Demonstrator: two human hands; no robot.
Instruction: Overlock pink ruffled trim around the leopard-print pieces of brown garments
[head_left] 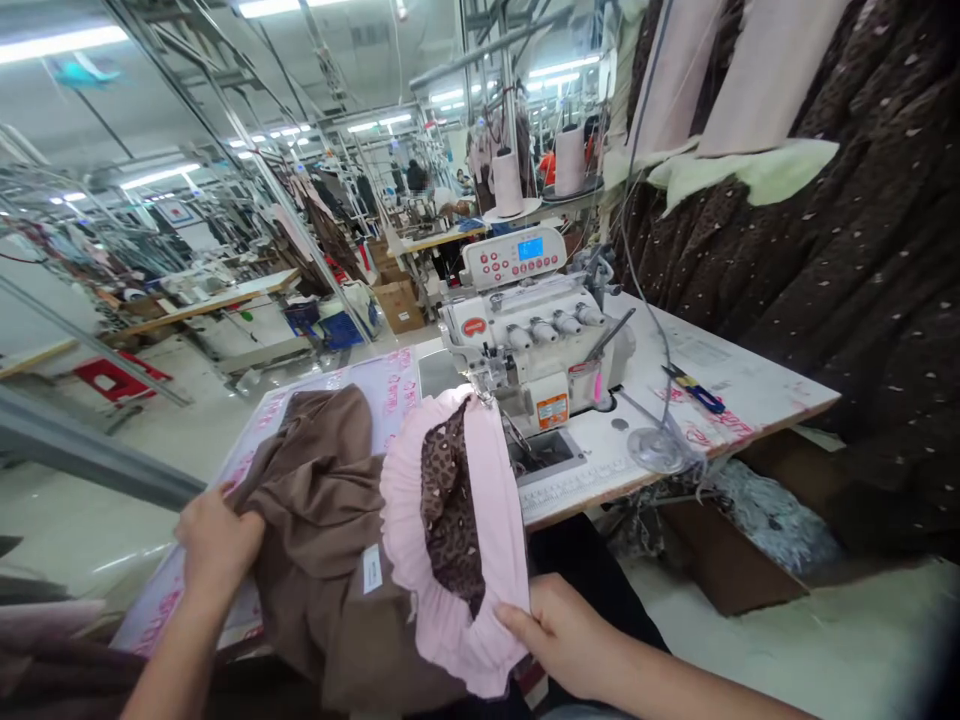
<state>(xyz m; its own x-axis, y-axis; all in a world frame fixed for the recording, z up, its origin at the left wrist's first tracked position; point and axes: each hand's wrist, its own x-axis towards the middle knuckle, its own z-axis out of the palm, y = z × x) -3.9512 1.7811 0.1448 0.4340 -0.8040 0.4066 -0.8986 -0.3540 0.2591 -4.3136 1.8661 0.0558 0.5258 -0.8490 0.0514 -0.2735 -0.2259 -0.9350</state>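
Observation:
A brown garment (322, 520) lies bunched on the sewing table (735, 385), with a pink ruffled waistband piece (491, 500) and a leopard-print lining (450, 510) over it. My left hand (217, 545) grips the brown fabric at its left edge, fingers closed. At the near end of the pink piece my right hand (559, 630) pinches its edge. The far end of the pink piece reaches the needle area of a white overlock sewing machine (532, 335).
A blue-handled tool (697, 390) lies on the table right of the machine. Dark spotted garments (825, 250) hang at the right. Thread cones (510, 180) stand behind the machine. A cardboard box of scraps (750, 540) sits under the table. Other workstations stretch away at the left.

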